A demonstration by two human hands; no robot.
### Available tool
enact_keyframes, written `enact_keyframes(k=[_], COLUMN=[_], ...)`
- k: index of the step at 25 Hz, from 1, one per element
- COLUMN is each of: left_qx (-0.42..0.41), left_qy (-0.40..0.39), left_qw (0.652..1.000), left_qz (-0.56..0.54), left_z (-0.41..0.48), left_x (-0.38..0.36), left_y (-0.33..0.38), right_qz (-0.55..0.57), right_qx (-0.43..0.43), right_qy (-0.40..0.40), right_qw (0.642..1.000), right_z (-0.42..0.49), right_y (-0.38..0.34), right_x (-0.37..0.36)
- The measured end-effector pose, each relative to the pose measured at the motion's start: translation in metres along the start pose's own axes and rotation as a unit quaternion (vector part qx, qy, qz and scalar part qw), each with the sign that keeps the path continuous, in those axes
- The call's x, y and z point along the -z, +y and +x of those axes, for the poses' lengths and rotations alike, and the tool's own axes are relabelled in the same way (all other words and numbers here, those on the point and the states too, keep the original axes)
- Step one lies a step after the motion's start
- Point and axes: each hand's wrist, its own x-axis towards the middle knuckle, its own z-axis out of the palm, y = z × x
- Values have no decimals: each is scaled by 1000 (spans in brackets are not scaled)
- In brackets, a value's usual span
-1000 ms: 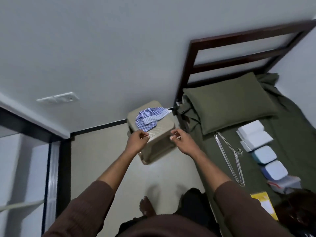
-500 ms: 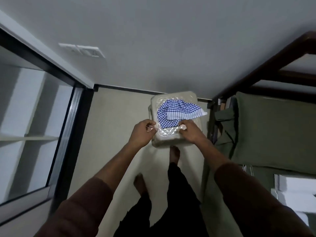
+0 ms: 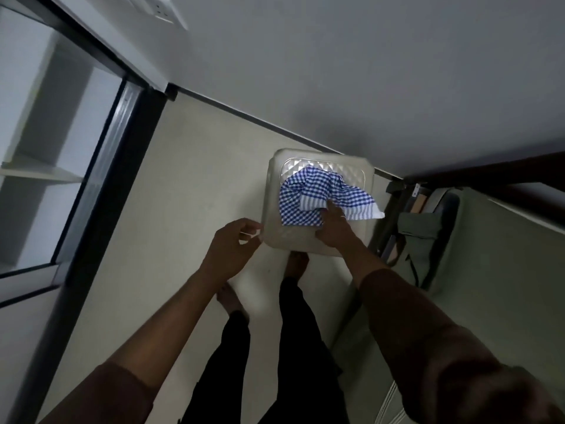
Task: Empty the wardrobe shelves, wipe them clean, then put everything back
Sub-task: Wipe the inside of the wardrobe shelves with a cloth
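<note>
Reaching for the checked cloth that lies crumpled on the plastic stool, the right hand rests at the cloth's near edge with fingers extended onto the fabric; whether they have pinched it cannot be told. The left hand hovers beside the stool's left rim, fingers loosely curled, with something small and pale at its fingertips that is too unclear to name. The step appears to be fetching the cloth for wiping. Done well, the fingers would gather several folds at once, so that no corner trails, and lift straight up without tipping the stool. The cloth is thin, soft, blue-and-white gingham with a striped border; one corner overhangs the right rim. The stool is beige, square with rounded corners, and its top is moulded in a quilted diamond pattern. At left, the wardrobe shelves are flat, pale boards behind a dark frame.
</note>
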Motion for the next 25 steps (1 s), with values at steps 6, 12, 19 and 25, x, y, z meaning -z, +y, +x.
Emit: enact_keyframes(k=[6, 12, 19, 25], left_qx=[36, -6, -110, -188], left_qy=[37, -8, 163, 332], left_qw=[999, 1000, 972, 900], left_qz=[-15, -10, -125, -210], left_z=[-17, -31, -78, -127], left_x=[33, 85, 244, 449], left_y=[-9, 25, 42, 17], right_qz=[253, 337, 315, 232], right_qx=[8, 109, 313, 428], right_qy=[95, 6, -37, 47], right_qw=[963, 935, 895, 872], right_z=[-53, -105, -169, -217], right_y=[-77, -223, -447, -645], right_x=[68, 134, 167, 158])
